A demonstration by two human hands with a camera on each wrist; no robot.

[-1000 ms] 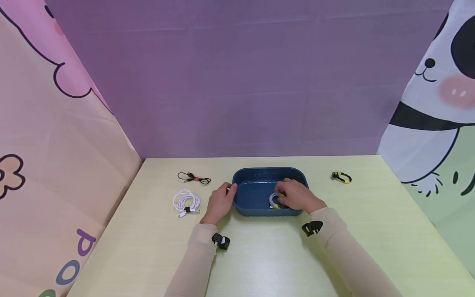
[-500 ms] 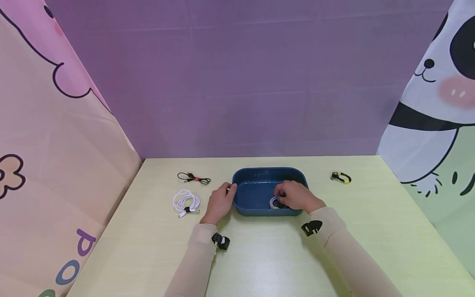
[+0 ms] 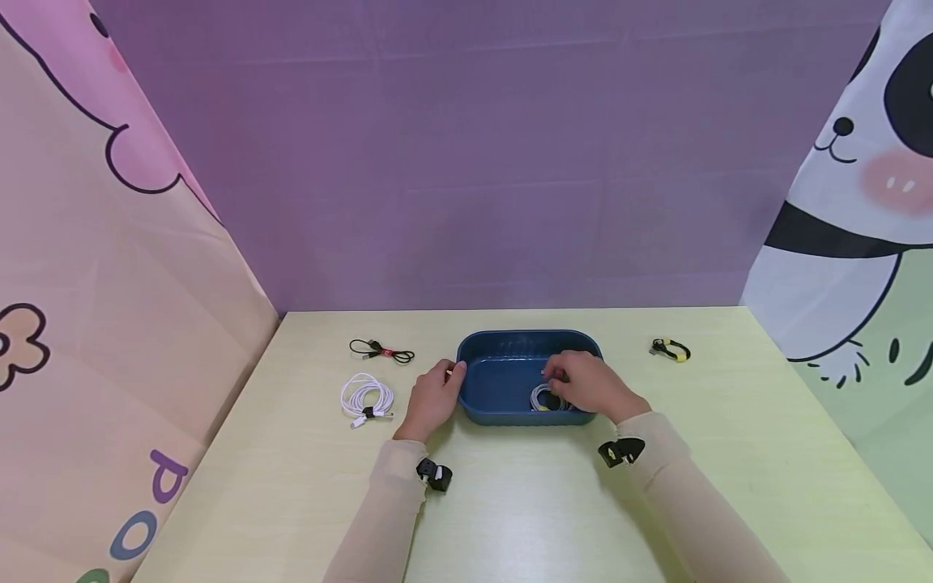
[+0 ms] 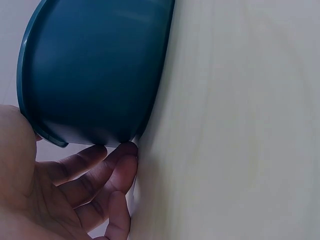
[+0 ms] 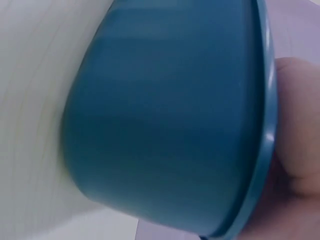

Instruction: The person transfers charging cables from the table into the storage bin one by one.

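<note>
A dark blue plastic basin (image 3: 503,417) stands on the table, its outer wall (image 4: 95,75) filling much of the left wrist view. My left hand (image 3: 432,398) holds its left end, thumb over the rim and fingertips against the outside. Inside the basin, at the front right, lies a coiled light grey cable (image 3: 538,397) with yellow parts. My right hand (image 3: 589,385) reaches over the right rim, loosely curled fingers just above the coil, apparently holding nothing. In the right wrist view the basin wall (image 5: 165,110) hides the fingertips and the cable.
On the left of the table lie a black cable (image 3: 391,353) with a red tie and a coiled white cable (image 3: 364,397) with a black tie. A short black and yellow cable (image 3: 670,350) lies right of the basin. A purple cloth (image 3: 466,162) hangs behind.
The right hand's fingers have come off the grey cable and risen slightly, with the wrist shifting a little right. The coil stays in the basin. The left hand has kept its place.
</note>
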